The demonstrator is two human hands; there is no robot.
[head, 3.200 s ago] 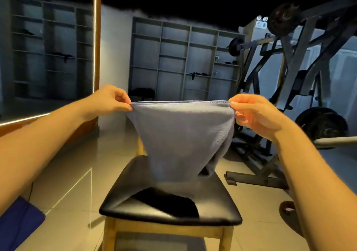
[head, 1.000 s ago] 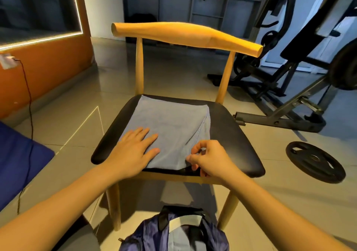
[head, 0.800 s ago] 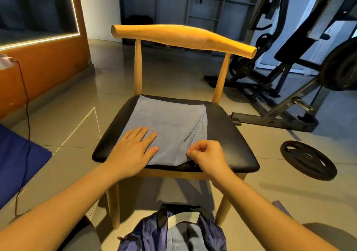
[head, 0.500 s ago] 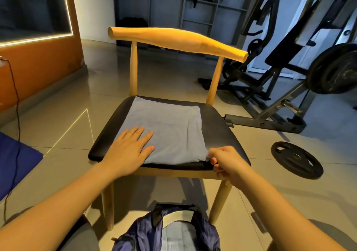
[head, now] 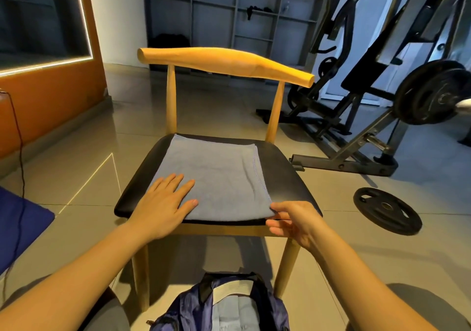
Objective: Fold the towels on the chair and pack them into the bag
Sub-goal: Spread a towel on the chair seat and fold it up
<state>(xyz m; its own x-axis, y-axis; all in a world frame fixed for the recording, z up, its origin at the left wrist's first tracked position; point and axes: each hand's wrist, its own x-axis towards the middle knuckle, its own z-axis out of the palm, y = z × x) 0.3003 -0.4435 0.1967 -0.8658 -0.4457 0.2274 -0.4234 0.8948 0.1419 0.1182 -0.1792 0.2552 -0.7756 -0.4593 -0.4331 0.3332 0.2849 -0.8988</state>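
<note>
A grey-blue towel [head: 216, 177] lies flat, folded, on the black seat of a wooden chair [head: 224, 63]. My left hand [head: 163, 203] presses flat on the towel's near left part, fingers spread and straight. At the towel's near right corner my right hand [head: 293, 221] has its thumb touching the corner and its fingers loosely extended in front of the seat edge. A thin dark layer shows under the towel's front edge; I cannot tell what it is. A navy bag [head: 265, 307] stands open on the floor below the chair, with light blue cloth inside.
A black weight plate [head: 387, 211] lies on the tiled floor to the right. Behind it stands a weight machine [head: 382, 80] with a loaded plate. A blue mat [head: 17, 228] and a thin cable lie at the left, by an orange wall. Grey shelves line the back.
The towel came down from the air onto the seat. My right hand pulled its near right corner outward, smoothing the wrinkle, and has now loosened its pinch. The left hand stays pressed flat.
</note>
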